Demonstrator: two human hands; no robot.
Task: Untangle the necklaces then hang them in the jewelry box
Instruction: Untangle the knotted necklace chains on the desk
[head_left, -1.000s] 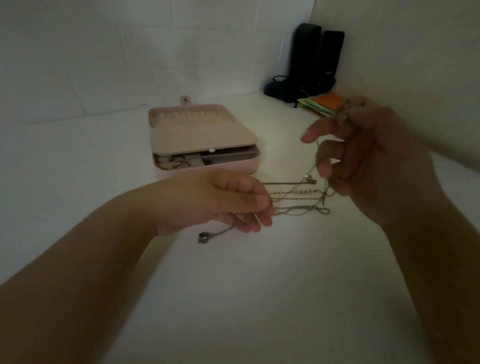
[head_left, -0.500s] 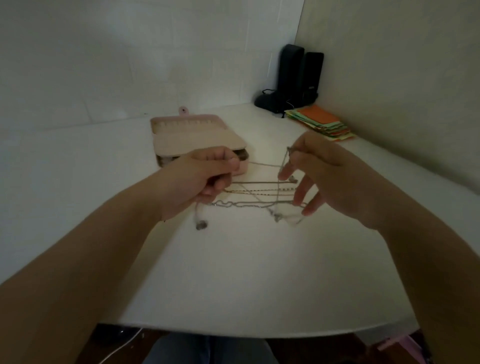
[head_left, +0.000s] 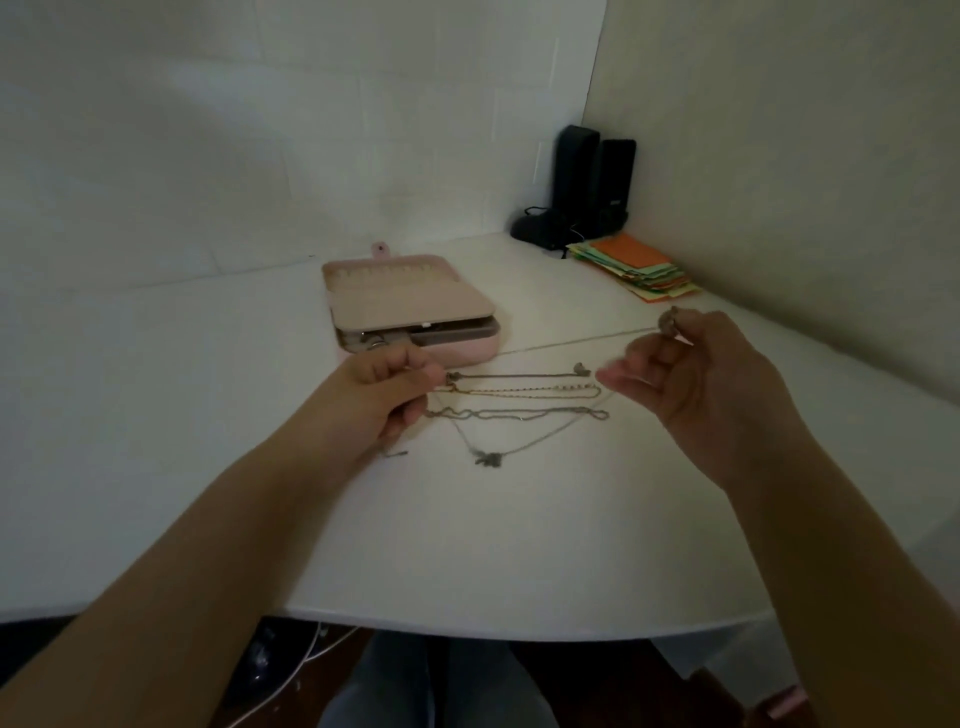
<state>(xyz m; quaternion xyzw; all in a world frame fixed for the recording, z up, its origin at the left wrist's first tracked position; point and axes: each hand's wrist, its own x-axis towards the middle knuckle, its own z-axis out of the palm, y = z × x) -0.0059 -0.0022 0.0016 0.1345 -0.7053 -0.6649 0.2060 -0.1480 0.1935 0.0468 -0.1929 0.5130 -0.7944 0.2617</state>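
Note:
Several thin necklaces (head_left: 519, 395) stretch between my hands just above the white table (head_left: 467, 545). My left hand (head_left: 387, 395) is closed on one end of the bundle, just in front of the pink jewelry box (head_left: 410, 306). My right hand (head_left: 696, 374) pinches one silver chain (head_left: 571, 340) by its clasp end and holds it pulled taut, higher than the others. A low loop with a small pendant (head_left: 488, 460) hangs down to the tabletop. The box lies open, with small items visible in its front tray.
Two black speakers (head_left: 592, 182) stand in the far right corner with a cable. A stack of orange and green papers (head_left: 636, 267) lies in front of them. The table's near edge (head_left: 467, 626) is close to my lap, with a white cable on the floor below.
My right hand has moved right and away from my left, drawing one chain out taut. The other chains have sagged lower, and the pendant loop now rests near the table.

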